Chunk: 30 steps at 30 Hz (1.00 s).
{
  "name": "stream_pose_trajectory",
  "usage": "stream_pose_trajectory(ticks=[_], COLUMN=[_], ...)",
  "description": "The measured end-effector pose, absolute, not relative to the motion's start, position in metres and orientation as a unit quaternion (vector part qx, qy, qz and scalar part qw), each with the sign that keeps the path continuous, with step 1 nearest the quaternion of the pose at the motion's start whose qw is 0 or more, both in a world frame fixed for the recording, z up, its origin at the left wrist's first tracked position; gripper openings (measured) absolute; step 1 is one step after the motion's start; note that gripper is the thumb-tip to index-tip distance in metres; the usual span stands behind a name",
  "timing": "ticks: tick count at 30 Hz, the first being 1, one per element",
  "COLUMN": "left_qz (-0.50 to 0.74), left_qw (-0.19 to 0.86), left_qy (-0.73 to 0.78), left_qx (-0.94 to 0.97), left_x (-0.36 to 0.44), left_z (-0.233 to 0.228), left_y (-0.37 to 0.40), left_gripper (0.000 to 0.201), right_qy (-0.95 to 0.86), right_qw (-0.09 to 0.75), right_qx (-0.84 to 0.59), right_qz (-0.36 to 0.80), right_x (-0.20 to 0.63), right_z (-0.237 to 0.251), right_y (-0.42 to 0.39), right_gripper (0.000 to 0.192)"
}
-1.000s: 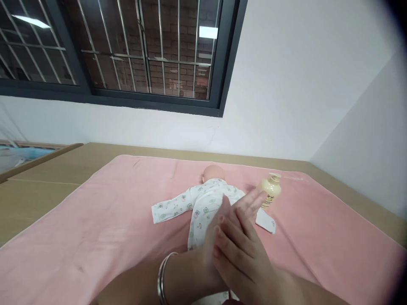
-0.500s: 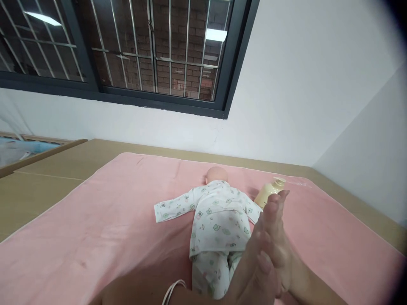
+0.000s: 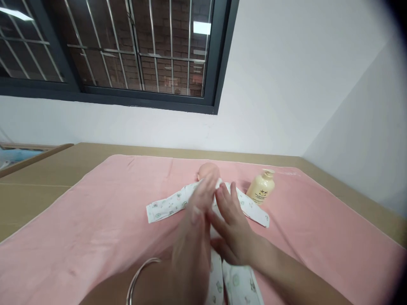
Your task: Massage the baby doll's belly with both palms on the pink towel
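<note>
Pink mat [image 3: 95,228] with a clothed doll [image 3: 241,202] lying at centre; over it, the outstretched left hand [image 3: 197,218] and right hand [image 3: 234,232] meet; cream pump bottle [image 3: 261,188] far right.

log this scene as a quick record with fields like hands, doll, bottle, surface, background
left hand: blurred, held up over the doll, nothing seen in it
right hand: fingers spread, against or very near the left hand
wrist: silvery bangle on the left
doll: white printed clothes, arms spread, torso mostly hidden by the hands
bottle: pale yellow, dark print, beyond the doll's sleeve at picture right
surface: pink sheet under doll and bottle
background: white wall, dark-framed window with bars
</note>
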<state>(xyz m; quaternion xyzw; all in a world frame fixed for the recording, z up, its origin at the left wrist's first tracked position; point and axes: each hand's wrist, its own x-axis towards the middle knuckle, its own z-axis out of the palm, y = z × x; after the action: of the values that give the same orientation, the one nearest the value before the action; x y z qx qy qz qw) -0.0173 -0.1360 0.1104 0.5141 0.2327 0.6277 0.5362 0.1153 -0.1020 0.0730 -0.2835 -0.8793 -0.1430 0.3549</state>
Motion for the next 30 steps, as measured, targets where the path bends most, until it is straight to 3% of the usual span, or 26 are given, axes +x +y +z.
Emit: stream_pose_trajectory(ticks=[5,10,15,20,26,30], left_qz=[0.686,0.568,0.525,0.523,0.538,0.533], left_qw=[0.355,0.345,0.248,0.236,0.243,0.236], left_qy=[0.276,0.405,0.438,0.442,0.426,0.427], left_qx=[0.572,0.628,0.687,0.689,0.685,0.691], left_x=[-0.012,0.004,0.01,0.009,0.008,0.007], left_z=[0.102,0.041,-0.002,-0.004,-0.002,-0.002], left_y=[-0.066,-0.007,0.006,0.003,0.002,0.001], left_gripper=[0.044,0.042,0.035,0.035,0.034,0.034], right_qy=[-0.847,-0.854,-0.8,-0.73,-0.833,-0.777], right_qw=[0.286,0.237,0.223,0.174,0.179,0.187], right_qx=[-0.449,-0.458,-0.551,-0.661,-0.524,-0.598], right_qz=[-0.007,0.071,0.084,0.025,0.019,0.053], right_x=[0.127,0.139,0.154,0.14,0.131,0.146], right_z=[0.063,0.041,0.029,0.025,0.03,0.032], right_y=[-0.063,-0.026,-0.005,-0.024,-0.031,-0.014], right_gripper=[0.057,0.046,0.054,0.063,0.049,0.05])
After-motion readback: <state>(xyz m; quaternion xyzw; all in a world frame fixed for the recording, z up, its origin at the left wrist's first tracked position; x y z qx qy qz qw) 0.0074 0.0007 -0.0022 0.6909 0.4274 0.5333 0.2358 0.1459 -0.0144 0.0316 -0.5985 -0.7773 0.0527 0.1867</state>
